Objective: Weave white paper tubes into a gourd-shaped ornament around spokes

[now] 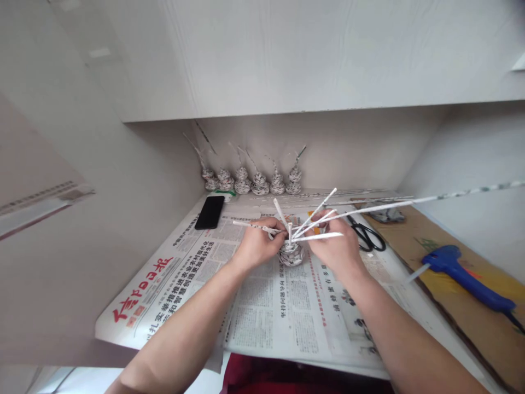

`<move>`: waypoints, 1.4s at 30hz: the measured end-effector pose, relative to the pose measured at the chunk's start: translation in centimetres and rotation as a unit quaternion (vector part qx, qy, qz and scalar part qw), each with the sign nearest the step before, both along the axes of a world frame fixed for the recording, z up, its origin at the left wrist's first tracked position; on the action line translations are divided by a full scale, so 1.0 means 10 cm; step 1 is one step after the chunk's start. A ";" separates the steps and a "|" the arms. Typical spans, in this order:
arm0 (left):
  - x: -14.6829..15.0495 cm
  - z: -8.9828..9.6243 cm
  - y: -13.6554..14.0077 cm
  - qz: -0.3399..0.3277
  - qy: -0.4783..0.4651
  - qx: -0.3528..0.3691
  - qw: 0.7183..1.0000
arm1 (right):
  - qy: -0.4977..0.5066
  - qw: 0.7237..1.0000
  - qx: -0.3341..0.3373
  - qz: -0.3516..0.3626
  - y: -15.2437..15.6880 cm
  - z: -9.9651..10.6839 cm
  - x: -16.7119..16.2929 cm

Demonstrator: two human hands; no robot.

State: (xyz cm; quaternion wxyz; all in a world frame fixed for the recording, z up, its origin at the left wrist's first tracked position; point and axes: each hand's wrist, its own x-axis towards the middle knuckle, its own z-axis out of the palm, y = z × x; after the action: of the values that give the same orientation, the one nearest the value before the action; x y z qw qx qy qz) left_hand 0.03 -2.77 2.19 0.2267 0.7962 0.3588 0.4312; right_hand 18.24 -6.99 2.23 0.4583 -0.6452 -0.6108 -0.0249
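Observation:
A small round piece woven from rolled newspaper [291, 255] is between my hands, with several white paper strips sticking up and out of its top. My left hand [261, 241] is closed at its upper left side, fingers pinching the woven piece at the base of the strips. My right hand [335, 244] is closed on a long rolled paper strip [426, 199] that runs from the piece far out to the right. The fingertips of my right hand are partly hidden behind the strips.
Newspaper sheets [254, 317] cover the table. Several gourd-shaped woven paper pieces [260, 184] stand along the back wall, near a black phone [210, 212]. Black scissors [369, 236] lie right of my right hand. A blue glue gun [471, 276] rests on cardboard [463, 328]. A cabinet panel [279, 60] overhangs the back.

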 end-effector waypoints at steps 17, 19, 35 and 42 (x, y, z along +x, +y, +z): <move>0.07 0.01 -0.06 0.029 -0.014 -0.027 0.999 | 0.028 0.993 -0.024 0.109 -0.06 0.04 -0.09; 0.08 0.01 -0.06 0.027 -0.022 -0.039 0.999 | 0.058 0.989 -0.062 0.117 -0.07 0.06 -0.10; 0.09 0.00 -0.06 0.025 -0.014 -0.027 0.999 | 0.165 0.971 -0.044 0.165 -0.07 -0.04 -0.21; 0.09 -0.03 -0.05 0.030 -0.028 -0.052 0.998 | 0.271 0.938 -0.074 0.204 -0.03 -0.06 -0.20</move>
State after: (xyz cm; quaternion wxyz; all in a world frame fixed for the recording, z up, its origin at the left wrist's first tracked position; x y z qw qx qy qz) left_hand 0.93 -3.30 1.87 0.2643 0.7599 0.3980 0.4409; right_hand 16.21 -7.25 1.59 0.5524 -0.5216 -0.5818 0.2903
